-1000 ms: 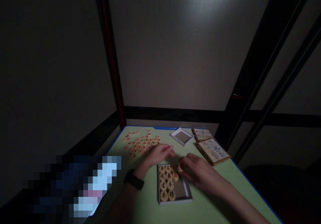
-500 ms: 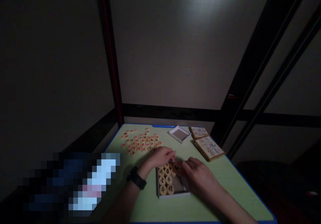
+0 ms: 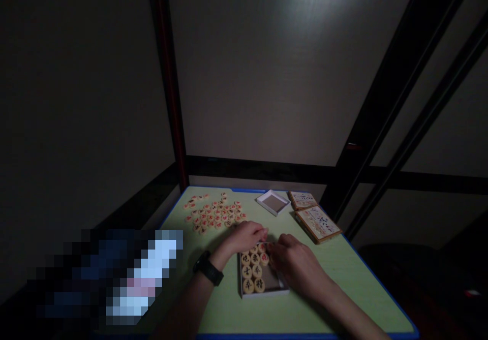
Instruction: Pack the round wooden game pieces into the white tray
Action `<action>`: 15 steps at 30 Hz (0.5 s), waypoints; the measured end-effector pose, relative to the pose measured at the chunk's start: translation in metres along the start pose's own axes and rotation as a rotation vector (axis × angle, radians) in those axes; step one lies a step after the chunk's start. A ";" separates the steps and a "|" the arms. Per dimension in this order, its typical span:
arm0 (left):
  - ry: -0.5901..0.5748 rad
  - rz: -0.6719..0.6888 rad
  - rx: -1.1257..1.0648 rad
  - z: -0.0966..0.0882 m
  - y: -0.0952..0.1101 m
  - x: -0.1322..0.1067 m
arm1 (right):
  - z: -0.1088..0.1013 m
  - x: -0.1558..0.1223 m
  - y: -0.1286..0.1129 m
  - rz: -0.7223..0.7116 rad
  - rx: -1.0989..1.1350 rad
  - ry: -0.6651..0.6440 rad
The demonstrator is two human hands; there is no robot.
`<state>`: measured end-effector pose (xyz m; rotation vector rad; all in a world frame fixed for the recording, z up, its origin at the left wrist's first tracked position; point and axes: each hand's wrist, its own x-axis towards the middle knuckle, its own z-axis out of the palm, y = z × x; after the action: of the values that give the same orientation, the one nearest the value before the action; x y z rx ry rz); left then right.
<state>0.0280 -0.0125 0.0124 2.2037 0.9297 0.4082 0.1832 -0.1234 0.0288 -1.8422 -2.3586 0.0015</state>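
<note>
A shallow white box (image 3: 276,294) lies in front of me with round wooden Chinese chess pieces in its left part. Black-marked pieces (image 3: 247,271) fill two columns, and red-marked pieces (image 3: 264,258) begin a third. My left hand (image 3: 247,236), wearing a black watch, is above the box's far edge. Its fingers are pinched together; a small pale thing shows at their tips, too unclear to name. My right hand (image 3: 299,261) reaches over the box's right side, fingers closed at a red-marked piece in the far row. Its palm hides the box's right wall.
Many loose chess pieces (image 3: 215,215) are spread at the table's far left. A white box lid or tray (image 3: 273,214) lies at the back. Two wood-edged picture boxes (image 3: 318,223) sit at the right. The green table (image 3: 366,299) has a blue edge; walls stand behind it.
My right hand has shifted slightly, and the red-marked pieces in the far part of the box show more clearly. My left hand stays almost in place.
</note>
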 end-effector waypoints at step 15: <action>0.011 -0.009 0.097 0.000 0.001 0.001 | 0.003 0.007 0.000 -0.023 -0.074 -0.034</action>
<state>0.0293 -0.0122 0.0125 2.2858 0.9834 0.3780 0.1808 -0.1163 0.0271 -1.8612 -2.4345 -0.0578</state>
